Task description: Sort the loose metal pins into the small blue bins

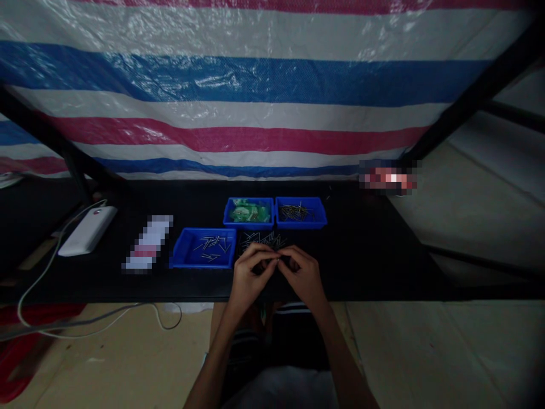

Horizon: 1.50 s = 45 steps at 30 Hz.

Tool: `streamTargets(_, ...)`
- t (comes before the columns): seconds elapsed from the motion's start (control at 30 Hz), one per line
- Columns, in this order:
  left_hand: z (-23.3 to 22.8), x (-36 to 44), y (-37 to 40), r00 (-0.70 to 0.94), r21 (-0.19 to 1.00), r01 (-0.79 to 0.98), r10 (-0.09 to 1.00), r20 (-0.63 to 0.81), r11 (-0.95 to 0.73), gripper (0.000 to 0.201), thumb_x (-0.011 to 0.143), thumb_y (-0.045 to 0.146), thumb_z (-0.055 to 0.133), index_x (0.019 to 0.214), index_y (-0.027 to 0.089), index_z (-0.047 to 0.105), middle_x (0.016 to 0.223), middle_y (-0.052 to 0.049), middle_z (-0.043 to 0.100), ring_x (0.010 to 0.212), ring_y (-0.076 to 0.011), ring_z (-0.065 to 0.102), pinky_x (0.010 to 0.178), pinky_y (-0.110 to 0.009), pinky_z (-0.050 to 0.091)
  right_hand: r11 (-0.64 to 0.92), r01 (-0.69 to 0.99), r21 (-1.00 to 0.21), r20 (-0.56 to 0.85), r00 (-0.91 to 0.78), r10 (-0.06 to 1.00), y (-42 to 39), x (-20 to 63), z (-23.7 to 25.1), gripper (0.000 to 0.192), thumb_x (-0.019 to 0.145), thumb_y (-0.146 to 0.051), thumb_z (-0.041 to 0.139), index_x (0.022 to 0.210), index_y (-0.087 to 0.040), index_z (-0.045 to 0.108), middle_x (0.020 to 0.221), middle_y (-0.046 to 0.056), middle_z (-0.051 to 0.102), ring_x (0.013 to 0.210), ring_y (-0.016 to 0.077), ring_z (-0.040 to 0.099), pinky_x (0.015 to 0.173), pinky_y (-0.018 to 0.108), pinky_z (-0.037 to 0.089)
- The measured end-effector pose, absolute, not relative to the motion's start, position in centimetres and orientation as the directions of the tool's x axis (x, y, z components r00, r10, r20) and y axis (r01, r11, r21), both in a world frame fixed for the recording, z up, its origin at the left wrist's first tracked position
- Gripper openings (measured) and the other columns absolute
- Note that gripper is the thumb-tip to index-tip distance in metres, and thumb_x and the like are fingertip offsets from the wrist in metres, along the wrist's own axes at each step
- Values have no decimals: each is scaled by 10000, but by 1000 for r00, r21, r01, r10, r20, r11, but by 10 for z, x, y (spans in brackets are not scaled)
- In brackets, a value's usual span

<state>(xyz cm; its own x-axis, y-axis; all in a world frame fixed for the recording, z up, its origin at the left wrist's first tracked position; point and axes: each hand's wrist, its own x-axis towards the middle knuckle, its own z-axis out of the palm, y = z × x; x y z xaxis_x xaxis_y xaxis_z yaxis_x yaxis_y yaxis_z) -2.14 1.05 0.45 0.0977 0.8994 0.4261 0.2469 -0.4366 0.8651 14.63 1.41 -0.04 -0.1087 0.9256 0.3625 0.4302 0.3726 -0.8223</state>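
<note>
Here, both hands meet over the near edge of the dark table [383, 255]. The left hand [249, 278] and right hand [302, 277] have fingertips pinched together, touching; what they pinch is too small to make out. Just beyond them lies a loose pile of thin metal pins [261, 240]. A blue tray of pins [204, 248] sits left of the pile. Behind: a tray with green parts [249, 212] and another pin tray [300, 213]. Far left, a white power bank [88, 230].

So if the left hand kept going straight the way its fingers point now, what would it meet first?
The left hand points rightward and slightly up, so it would meet the right hand first; their fingertips already look nearly touching. Beyond lies the loose pile of pins, though depth is unclear.
</note>
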Motion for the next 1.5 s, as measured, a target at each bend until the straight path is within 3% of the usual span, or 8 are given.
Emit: streamTargets(1.5,8,-22,11,122,882,219,909,399,-417,52,930,158,681,941,199,712,1014,-60,673,808,-156,623,687,-269,488,344,408,-845,328,-111,938,13,147,-1,102,909,-192,672,954,-215,760,776,-10,662,570,108,503,559,238,412)
